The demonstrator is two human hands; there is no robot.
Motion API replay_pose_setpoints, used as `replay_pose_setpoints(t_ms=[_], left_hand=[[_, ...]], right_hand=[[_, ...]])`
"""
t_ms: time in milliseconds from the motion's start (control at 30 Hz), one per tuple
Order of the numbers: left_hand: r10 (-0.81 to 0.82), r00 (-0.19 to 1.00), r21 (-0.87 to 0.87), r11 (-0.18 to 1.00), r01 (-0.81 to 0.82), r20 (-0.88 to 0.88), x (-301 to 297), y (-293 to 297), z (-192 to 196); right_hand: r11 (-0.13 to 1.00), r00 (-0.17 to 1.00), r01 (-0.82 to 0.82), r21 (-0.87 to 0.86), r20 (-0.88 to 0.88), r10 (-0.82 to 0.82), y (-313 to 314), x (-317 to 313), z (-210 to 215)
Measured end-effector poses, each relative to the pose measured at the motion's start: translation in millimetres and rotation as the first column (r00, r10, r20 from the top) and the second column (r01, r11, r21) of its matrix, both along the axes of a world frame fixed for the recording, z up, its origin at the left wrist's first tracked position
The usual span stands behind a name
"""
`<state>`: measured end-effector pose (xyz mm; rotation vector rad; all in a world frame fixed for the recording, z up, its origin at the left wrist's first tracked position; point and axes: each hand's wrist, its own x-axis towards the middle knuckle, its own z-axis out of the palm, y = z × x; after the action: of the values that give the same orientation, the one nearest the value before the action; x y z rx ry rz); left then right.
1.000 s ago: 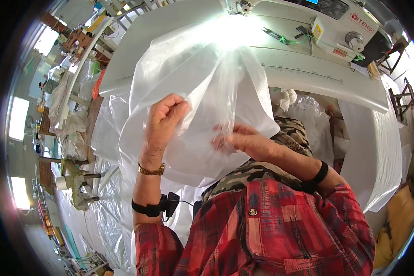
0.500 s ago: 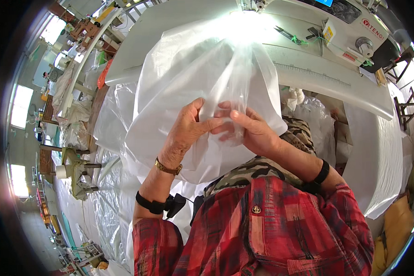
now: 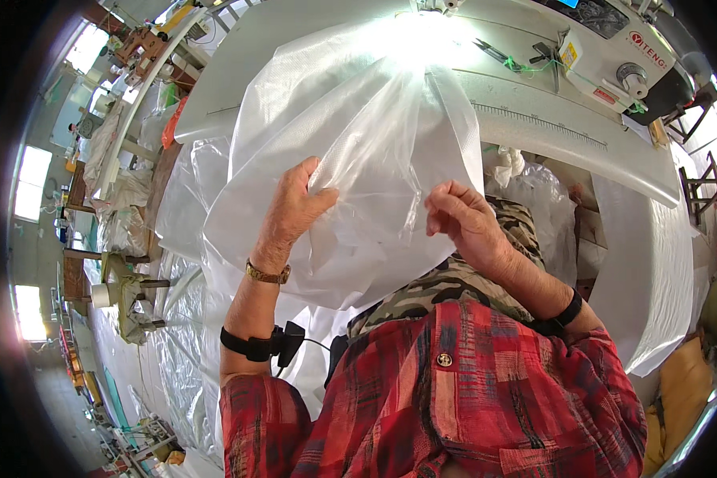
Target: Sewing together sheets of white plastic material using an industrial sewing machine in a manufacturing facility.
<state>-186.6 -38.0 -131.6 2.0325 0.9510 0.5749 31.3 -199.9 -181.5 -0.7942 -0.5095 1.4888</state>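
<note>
A large translucent white plastic sheet [image 3: 271, 187] spreads in front of me, its folds drawn up toward the lit needle area of a sewing machine [image 3: 601, 48]. My left hand [image 3: 291, 209] pinches a gathered fold of it between thumb and fingers. Thinner clear film [image 3: 394, 171] hangs down the middle in creases. Just right of that film is my right hand [image 3: 468, 227], its fingers curled in toward the thumb. Whether anything thin lies inside those fingers is hidden.
On the pale machine table [image 3: 534, 95], dark thread snips [image 3: 495, 54] lie near green thread and a small dark tool [image 3: 546, 57]. A ruler scale runs along the table's front. Crumpled clear plastic [image 3: 546, 203] is bundled below it. More plastic sheeting [image 3: 191, 334] covers the left side.
My hands, close together over the clear film before, have moved apart. The left went left and now pinches a sheet fold; the right went right, off the film, fingers curled.
</note>
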Motion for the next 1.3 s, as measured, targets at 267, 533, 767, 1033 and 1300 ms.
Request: replay_pose_setpoints(t_ms=[267,533,767,1033,1300], left_hand=[[-0.07,0.994,0.009,0.998,0.069,0.089,8.2,-4.6,9.6],[-0.071,0.997,0.364,0.929,0.07,-0.011,32.9,-46.2,54.6],[-0.104,0.978,-0.208,0.968,0.141,0.179,29.7,-44.0,25.1],[-0.035,0.955,-0.287,0.95,0.123,0.293,29.7,-48.8,21.7],[-0.004,0.986,-0.181,0.983,0.035,0.167,30.9,-43.7,24.3]], right_hand=[[0.955,0.677,0.269,0.126,0.681,-0.281,12.5,-14.6,22.6],[0.966,0.662,0.086,0.245,0.71,-0.239,11.0,-28.6,64.3],[0.963,0.627,-0.058,0.262,0.761,-0.169,10.8,-41.1,56.8],[0.945,0.597,-0.199,0.26,0.796,-0.093,6.4,-50.8,57.6],[0.831,0.252,-0.464,0.307,0.945,-0.208,13.3,-62.4,40.8]])
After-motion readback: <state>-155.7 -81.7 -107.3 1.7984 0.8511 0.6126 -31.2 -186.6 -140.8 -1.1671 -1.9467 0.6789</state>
